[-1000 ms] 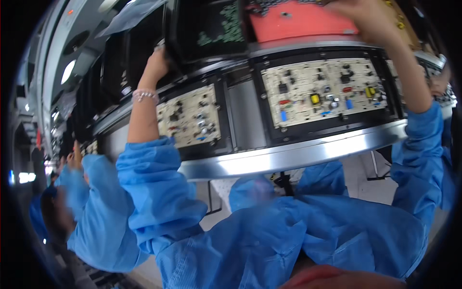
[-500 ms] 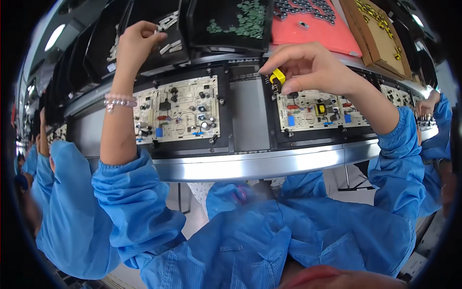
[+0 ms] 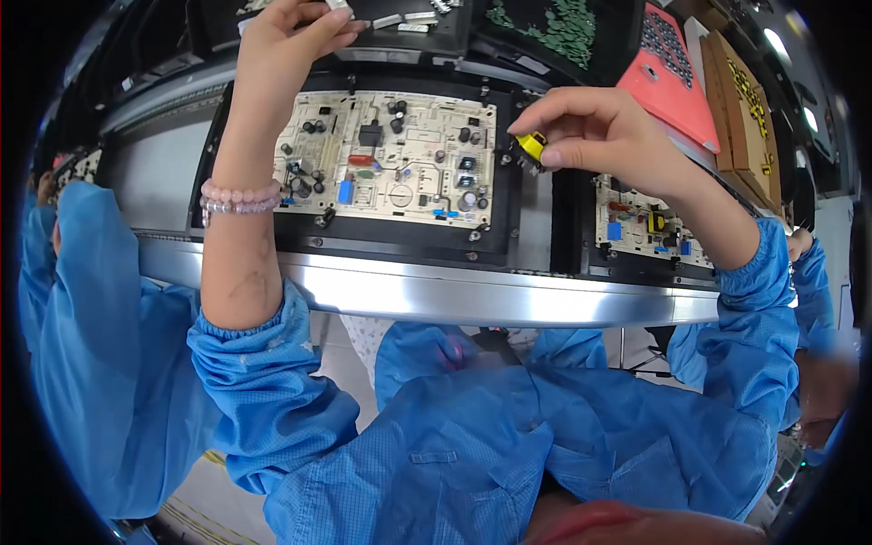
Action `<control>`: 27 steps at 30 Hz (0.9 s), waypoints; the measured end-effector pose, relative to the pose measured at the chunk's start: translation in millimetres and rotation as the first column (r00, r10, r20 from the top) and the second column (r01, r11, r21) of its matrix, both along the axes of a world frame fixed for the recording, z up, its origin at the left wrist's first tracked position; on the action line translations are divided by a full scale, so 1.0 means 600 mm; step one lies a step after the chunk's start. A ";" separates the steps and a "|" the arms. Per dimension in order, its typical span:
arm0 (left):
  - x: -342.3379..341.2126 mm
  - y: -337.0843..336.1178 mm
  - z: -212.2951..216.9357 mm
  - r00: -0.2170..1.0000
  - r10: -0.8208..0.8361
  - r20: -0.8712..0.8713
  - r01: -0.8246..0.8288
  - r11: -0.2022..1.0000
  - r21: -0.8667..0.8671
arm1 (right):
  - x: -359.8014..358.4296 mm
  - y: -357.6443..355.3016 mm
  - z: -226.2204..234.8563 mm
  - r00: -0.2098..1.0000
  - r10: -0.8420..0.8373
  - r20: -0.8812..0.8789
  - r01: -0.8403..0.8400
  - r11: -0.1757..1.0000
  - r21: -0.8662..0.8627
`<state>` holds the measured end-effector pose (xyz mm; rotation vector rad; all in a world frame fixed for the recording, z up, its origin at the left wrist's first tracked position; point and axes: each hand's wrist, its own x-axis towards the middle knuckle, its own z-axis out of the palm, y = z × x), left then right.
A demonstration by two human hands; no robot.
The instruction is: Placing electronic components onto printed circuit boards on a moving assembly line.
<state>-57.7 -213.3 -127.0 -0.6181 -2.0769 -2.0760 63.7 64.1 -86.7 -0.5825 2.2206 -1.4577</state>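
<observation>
My left hand (image 3: 292, 41) pinches a white block-shaped cement resistor (image 3: 339, 6) between thumb and fingertips. It is at the front of a black bin (image 3: 436, 44) where similar white resistors (image 3: 413, 27) lie. My right hand (image 3: 604, 136) holds a small transformer (image 3: 532, 145) wrapped in yellow tape, its dark pin side tilted down and left. Below and between my hands lies a pale circuit board (image 3: 418, 173) in a black carrier frame (image 3: 363, 238), populated with capacitors, a red part and blue parts. My left forearm covers its left edge.
A second board (image 3: 627, 213) in its carrier lies to the right, with a yellow transformer on it. Behind are a bin of green discs (image 3: 568, 32), a red foam sheet (image 3: 677, 100) with dark round parts and a cardboard box (image 3: 740, 136) of yellow parts. A metal rail (image 3: 409, 295) runs in front.
The boards and bins now sit further right in the picture. The resistor now shows clearly in my left hand, beside the bin's front. My right hand still holds the transformer, now off the right board.
</observation>
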 end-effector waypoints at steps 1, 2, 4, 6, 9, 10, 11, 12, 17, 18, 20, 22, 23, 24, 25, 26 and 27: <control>0.002 -0.001 0.006 1.000 0.000 0.019 -0.001 0.999 0.044 | -0.003 -0.007 -0.001 1.000 0.005 0.006 -0.005 1.000 0.009; 0.001 -0.008 0.007 0.998 -0.060 -0.003 0.060 0.998 0.035 | -0.005 -0.014 -0.002 0.999 0.027 -0.025 -0.027 1.000 0.011; 0.006 -0.004 0.014 0.998 -0.041 0.037 0.039 0.997 0.065 | -0.011 -0.028 -0.003 0.990 0.074 -0.121 -0.073 0.997 0.013; 0.005 -0.011 0.019 0.991 -0.026 0.128 0.016 0.997 0.081 | -0.024 -0.047 -0.005 0.972 0.125 -0.199 -0.116 0.992 0.058; 0.006 -0.023 0.011 0.994 -0.034 0.106 0.022 0.994 0.106 | -0.038 -0.086 -0.003 0.918 0.247 -0.309 -0.204 0.965 0.165; 0.005 -0.025 0.009 0.996 -0.039 0.081 0.029 0.992 0.120 | -0.041 -0.099 -0.003 0.888 0.307 -0.342 -0.240 0.944 0.225; 0.004 -0.029 0.007 0.996 -0.028 0.087 0.017 0.991 0.133 | -0.047 -0.108 -0.007 0.887 0.322 -0.332 -0.252 0.939 0.235; -0.001 -0.029 0.008 0.997 -0.044 0.059 0.037 0.992 0.118 | -0.056 -0.111 -0.013 0.784 0.449 -0.429 -0.321 0.885 0.338; -0.005 -0.036 0.004 0.991 -0.126 0.038 0.118 0.979 0.164 | -0.081 -0.128 -0.025 0.625 0.680 -0.385 -0.449 0.716 0.535; -0.006 -0.036 0.002 0.992 -0.121 0.041 0.113 0.979 0.170 | -0.081 -0.128 -0.026 0.623 0.684 -0.379 -0.455 0.711 0.536; -0.007 -0.034 0.002 0.989 -0.126 0.076 0.110 0.977 0.181 | -0.079 -0.124 -0.025 0.620 0.690 -0.375 -0.440 0.701 0.561; -0.010 -0.033 -0.002 0.992 -0.116 0.055 0.105 0.979 0.175 | -0.071 -0.124 -0.025 0.634 0.646 -0.426 -0.382 0.740 0.553; -0.010 -0.033 -0.003 0.993 -0.113 0.032 0.106 0.980 0.168 | -0.068 -0.124 -0.025 0.646 0.595 -0.478 -0.317 0.779 0.541; -0.007 -0.030 0.001 0.993 -0.117 0.033 0.110 0.980 0.167 | -0.066 -0.122 -0.025 0.623 0.578 -0.527 -0.227 0.778 0.586; -0.003 -0.028 0.009 0.996 -0.083 0.031 0.080 0.993 0.091 | -0.064 -0.121 -0.028 0.627 0.574 -0.527 -0.223 0.780 0.585; -0.002 -0.025 0.013 0.998 -0.051 0.025 0.051 0.999 0.015 | -0.061 -0.119 -0.031 0.655 0.547 -0.521 -0.171 0.779 0.603; 0.003 -0.032 0.014 0.999 -0.042 0.026 0.042 0.999 0.013 | -0.057 -0.125 -0.033 0.674 0.529 -0.516 -0.134 0.774 0.619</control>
